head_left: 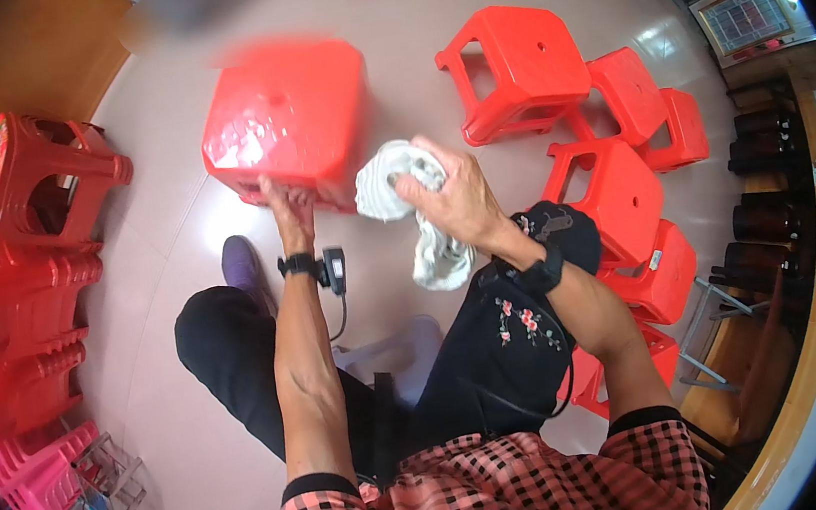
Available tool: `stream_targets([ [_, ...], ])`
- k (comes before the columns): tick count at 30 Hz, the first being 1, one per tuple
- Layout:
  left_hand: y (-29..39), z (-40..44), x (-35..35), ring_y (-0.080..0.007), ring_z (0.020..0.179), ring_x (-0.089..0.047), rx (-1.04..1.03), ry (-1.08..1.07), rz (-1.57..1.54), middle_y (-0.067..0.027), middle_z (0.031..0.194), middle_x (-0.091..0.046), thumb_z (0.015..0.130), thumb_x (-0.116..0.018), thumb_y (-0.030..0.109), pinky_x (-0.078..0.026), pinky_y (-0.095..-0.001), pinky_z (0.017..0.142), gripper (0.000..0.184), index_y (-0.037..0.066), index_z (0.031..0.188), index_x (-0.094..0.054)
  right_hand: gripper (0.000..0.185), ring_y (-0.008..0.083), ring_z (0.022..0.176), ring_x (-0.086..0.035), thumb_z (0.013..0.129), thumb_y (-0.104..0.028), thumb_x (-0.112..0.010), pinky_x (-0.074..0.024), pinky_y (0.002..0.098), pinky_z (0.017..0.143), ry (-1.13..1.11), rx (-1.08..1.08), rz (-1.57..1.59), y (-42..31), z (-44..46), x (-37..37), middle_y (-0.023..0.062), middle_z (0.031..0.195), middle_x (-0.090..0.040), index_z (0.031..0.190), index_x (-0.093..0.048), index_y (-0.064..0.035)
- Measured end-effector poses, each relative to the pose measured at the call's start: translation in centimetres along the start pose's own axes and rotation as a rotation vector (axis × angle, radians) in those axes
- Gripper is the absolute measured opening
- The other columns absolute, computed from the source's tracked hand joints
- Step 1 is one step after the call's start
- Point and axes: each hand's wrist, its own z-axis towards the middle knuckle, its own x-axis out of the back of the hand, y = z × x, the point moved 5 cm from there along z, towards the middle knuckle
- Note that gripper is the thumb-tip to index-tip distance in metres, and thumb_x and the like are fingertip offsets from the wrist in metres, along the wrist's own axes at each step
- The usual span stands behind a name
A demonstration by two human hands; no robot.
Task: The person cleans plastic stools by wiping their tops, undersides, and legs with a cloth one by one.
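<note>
In front of me a red plastic stool [286,108] shows its shiny square top, its far edge smeared by motion. At its near edge is my left hand [289,206], thumb pointing up and fingers closed on the stool, partly hidden. My right hand [456,189] is wrapped round a bunched white cloth [392,184]. The cloth is just right of the stool, and a loose end [442,259] hangs below the fingers.
Several red stools [531,55] stand on the floor to the right. On the left are a red stool with a patterned top [42,181], stacked red stools [8,326] and pink ones [45,468]. Dark bottles [766,214] line the right side.
</note>
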Motion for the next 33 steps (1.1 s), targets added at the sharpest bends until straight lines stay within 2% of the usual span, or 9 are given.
stream_targets([
  [3, 0.2, -5.7, 4.6, -0.0293, 0.106, -0.058, 0.138, 0.28, 0.031, -0.016, 0.123, -0.055, 0.087, -0.041, 0.072, -0.05, -0.0372, 0.082, 0.078, 0.009, 0.131, -0.044, 0.037, 0.0215, 0.08, -0.065, 0.082, -0.021, -0.068, -0.051, 0.0356, 0.074, 0.135, -0.02, 0.044, 1.4, 0.8, 0.5, 0.0128, 0.086, -0.067, 0.11, -0.055, -0.0013],
  [6, 2.6, -12.3, 3.1, -0.0237, 0.105, -0.06, -0.141, 0.197, 0.13, -0.0099, 0.127, -0.054, 0.09, -0.038, 0.067, -0.054, -0.0374, 0.083, 0.076, 0.008, 0.138, -0.035, 0.044, 0.023, 0.085, -0.065, 0.082, -0.025, -0.065, -0.0509, 0.0349, 0.078, 0.217, -0.097, 0.1, 4.6, 1.8, 0.3, 0.015, 0.091, -0.066, 0.115, -0.054, 0.0015],
  [9, 3.5, -13.9, 7.1, -0.0245, 0.11, -0.058, -0.07, 0.336, 0.238, -0.0068, 0.13, -0.051, 0.09, -0.034, 0.069, -0.055, -0.0424, 0.086, 0.071, 0.017, 0.138, -0.036, 0.047, 0.0245, 0.09, -0.065, 0.082, -0.027, -0.063, -0.0506, 0.0349, 0.08, 0.15, -0.237, 0.06, 5.7, 2.7, 0.5, 0.0174, 0.096, -0.066, 0.117, -0.054, 0.0031],
  [13, 4.3, -13.7, 11.2, -0.0203, 0.069, -0.062, -0.058, 0.493, 0.461, -0.0021, 0.08, -0.062, 0.092, -0.032, 0.068, -0.054, -0.037, 0.063, 0.058, 0.017, 0.093, -0.06, 0.056, 0.0301, 0.104, -0.062, 0.081, -0.035, -0.06, -0.0486, 0.0376, 0.088, -0.039, -0.313, 0.053, 12.0, 6.7, -1.9, 0.023, 0.11, -0.064, 0.121, -0.056, 0.0035],
  [15, 3.7, -13.3, 12.6, -0.0202, 0.087, -0.063, 0.016, 0.37, 0.407, -0.0102, 0.106, -0.063, 0.088, -0.045, 0.066, -0.053, -0.0366, 0.071, 0.069, 0.006, 0.121, -0.052, 0.061, 0.0333, 0.11, -0.06, 0.081, -0.041, -0.058, -0.0473, 0.0389, 0.092, -0.107, -0.317, -0.18, 12.9, 8.3, -3.1, 0.0241, 0.116, -0.062, 0.124, -0.055, 0.0031],
  [22, 5.9, -18.7, 6.4, -0.0211, 0.088, -0.064, -0.085, 0.293, 0.583, -0.0111, 0.107, -0.063, 0.092, -0.049, 0.056, -0.053, -0.0353, 0.073, 0.066, -0.002, 0.124, -0.049, 0.089, 0.038, 0.12, -0.053, 0.079, -0.065, -0.057, -0.0412, 0.0428, 0.099, -0.499, -0.405, -0.208, 16.6, 10.4, -9.2, 0.0278, 0.126, -0.055, 0.128, -0.051, 0.0088],
  [24, 6.2, -19.1, 6.0, -0.0229, 0.09, -0.063, -0.105, 0.324, 0.622, -0.0119, 0.108, -0.063, 0.093, -0.046, 0.057, -0.053, -0.0372, 0.074, 0.067, -0.003, 0.123, -0.049, 0.096, 0.038, 0.125, -0.048, 0.076, -0.067, -0.06, -0.0388, 0.0434, 0.102, -0.508, -0.525, -0.113, 17.6, 10.2, -9.5, 0.0329, 0.126, -0.053, 0.124, -0.05, 0.0154],
  [28, 6.5, -18.3, 6.3, -0.0284, 0.089, -0.062, -0.224, 0.412, 0.878, -0.0197, 0.098, -0.064, 0.096, -0.039, 0.053, -0.049, -0.0433, 0.074, 0.065, -0.009, 0.108, -0.057, 0.079, 0.0314, 0.121, -0.052, 0.085, -0.059, -0.052, -0.04, 0.0415, 0.098, -0.504, -0.522, -0.288, 15.2, 9.5, -9.3, 0.0252, 0.129, -0.054, 0.128, -0.051, 0.0069],
  [33, 7.6, -17.2, 9.2, -0.0352, 0.081, -0.061, -0.339, 0.51, 1.094, -0.0264, 0.086, -0.064, 0.097, -0.04, 0.045, -0.045, -0.0446, 0.075, 0.063, -0.015, 0.1, -0.06, 0.08, 0.036, 0.101, -0.063, 0.072, -0.06, -0.067, -0.0495, 0.0426, 0.084, -0.432, -0.478, -0.171, 15.7, 9.2, -10.9, 0.0267, 0.109, -0.063, 0.11, -0.062, 0.0105],
])
